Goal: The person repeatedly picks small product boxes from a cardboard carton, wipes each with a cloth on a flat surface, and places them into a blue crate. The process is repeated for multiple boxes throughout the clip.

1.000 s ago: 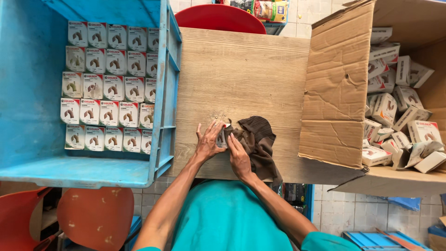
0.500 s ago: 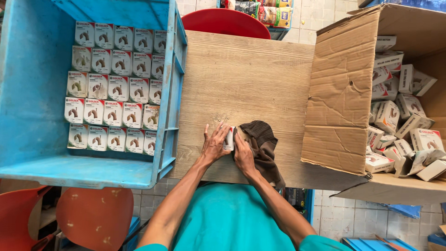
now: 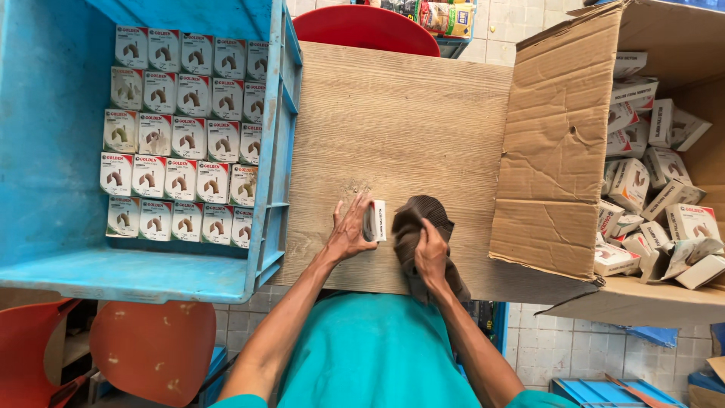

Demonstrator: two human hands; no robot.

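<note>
On the wooden tabletop (image 3: 400,113) near its front edge, my left hand (image 3: 351,229) grips a small white carton (image 3: 375,221) standing on its side. My right hand (image 3: 430,253) clutches a dark brown cloth (image 3: 418,225), pressed against the carton's right face. The cloth's tail hangs over the table's front edge. Both forearms reach up from my teal shirt.
A blue plastic crate (image 3: 53,189) at left holds several neat rows of small white cartons (image 3: 181,136). At right an open cardboard box (image 3: 559,143) contains several jumbled cartons (image 3: 642,181). A red stool (image 3: 366,26) stands beyond the table; orange chairs (image 3: 151,347) below left.
The carton has been turned on edge in my left hand, and my right hand has shifted the cloth slightly to the right against it. The view has drifted a little.
</note>
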